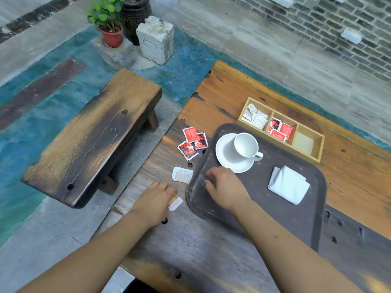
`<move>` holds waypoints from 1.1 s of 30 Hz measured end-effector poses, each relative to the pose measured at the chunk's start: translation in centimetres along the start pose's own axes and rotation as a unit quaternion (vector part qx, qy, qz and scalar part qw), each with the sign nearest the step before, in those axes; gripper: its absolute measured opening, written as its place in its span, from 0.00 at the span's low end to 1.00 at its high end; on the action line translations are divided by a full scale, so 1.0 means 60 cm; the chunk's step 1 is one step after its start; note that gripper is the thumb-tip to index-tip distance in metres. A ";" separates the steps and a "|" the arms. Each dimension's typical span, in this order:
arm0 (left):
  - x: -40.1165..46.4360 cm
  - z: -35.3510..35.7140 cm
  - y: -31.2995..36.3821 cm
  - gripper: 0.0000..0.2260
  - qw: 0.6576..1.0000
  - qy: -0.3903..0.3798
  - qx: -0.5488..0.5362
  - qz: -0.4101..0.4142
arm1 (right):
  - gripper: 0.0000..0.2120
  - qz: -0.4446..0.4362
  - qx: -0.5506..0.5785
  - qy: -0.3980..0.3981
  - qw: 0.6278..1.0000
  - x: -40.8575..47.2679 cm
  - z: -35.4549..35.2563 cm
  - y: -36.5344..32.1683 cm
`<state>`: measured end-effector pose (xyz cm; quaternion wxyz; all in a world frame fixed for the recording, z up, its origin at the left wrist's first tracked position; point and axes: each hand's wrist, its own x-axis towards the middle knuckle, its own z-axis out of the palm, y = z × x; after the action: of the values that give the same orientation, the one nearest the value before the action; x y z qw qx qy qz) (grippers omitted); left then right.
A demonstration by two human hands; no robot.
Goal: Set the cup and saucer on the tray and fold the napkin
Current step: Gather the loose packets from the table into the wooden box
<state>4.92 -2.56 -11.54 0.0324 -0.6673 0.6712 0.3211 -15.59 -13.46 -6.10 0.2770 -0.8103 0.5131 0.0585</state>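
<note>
A white cup [246,145] lies tilted on a white saucer [227,157] at the far left of the dark tray [264,210]. A folded white napkin [288,185] rests on the tray's right half. My right hand [225,187] rests palm down on the tray's left part, just in front of the saucer, fingers curled and holding nothing that I can see. My left hand [155,199] lies on the wooden table left of the tray, its fingers on a small white packet [175,203].
Three red sachets [192,142] and a white sachet [182,174] lie on the table [211,250] left of the tray. A wooden divided box [281,126] with sachets stands behind the tray. A wooden bench [93,134] stands to the left, a potted plant [109,20] and stone blocks beyond.
</note>
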 end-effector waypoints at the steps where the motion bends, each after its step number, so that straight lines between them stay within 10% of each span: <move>1: 0.006 -0.003 0.005 0.30 1.000 0.002 -0.013 0.004 | 0.13 -0.006 -0.005 0.006 1.000 0.010 -0.004 -0.006; 12: 0.064 -0.014 0.014 0.30 0.990 0.116 0.073 0.040 | 0.18 0.025 -0.078 0.009 0.997 0.153 0.015 -0.060; 33: 0.090 -0.043 0.006 0.25 0.990 0.069 0.095 0.078 | 0.23 0.083 -0.043 0.076 0.993 0.214 0.040 -0.072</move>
<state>5.00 -8.53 -11.89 0.0242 -0.6270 0.7497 0.2103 -5.40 -21.12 -11.30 0.1965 -0.7782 0.5951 0.0409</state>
